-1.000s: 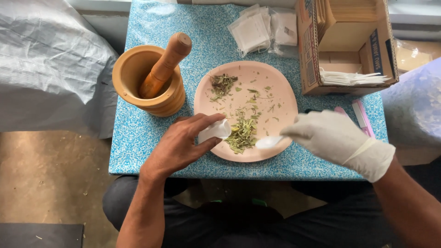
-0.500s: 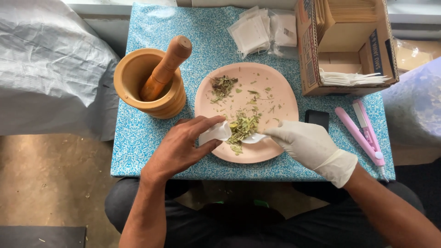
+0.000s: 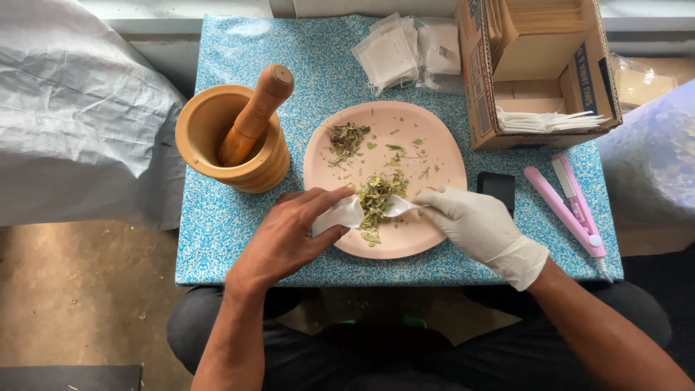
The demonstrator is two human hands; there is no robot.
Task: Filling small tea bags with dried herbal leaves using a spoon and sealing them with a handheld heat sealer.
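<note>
Blue speckled cloth covers the small counter point(image 3: 239, 232), which is seen from above with bare floor at its left side. Near the counter's front edge a pink plate point(image 3: 434, 148) is set, strewn with dried green leaves point(image 3: 378, 194). At the plate's front-left rim the bare left hand point(image 3: 286, 235) is closed around a small white paper bag point(image 3: 339, 214), pinched between thumb and fingers with its mouth turned toward the leaves. The gloved right hand point(image 3: 478, 221) is closed on a white spoon point(image 3: 397, 206), whose bowl is pressed into the leaf pile just beside the bag's mouth. Toward the counter's back-left corner a wooden mortar point(image 3: 217, 156) is placed, with a wooden pestle point(image 3: 255, 116) leaned inside it. Along the back edge a stack of empty white bags point(image 3: 391, 54) is laid, and at the back-right corner an open cardboard box point(image 3: 536, 72) is set. By the right edge a pink sealer point(image 3: 568, 206) and a small black object point(image 3: 497, 190) are found.
</note>
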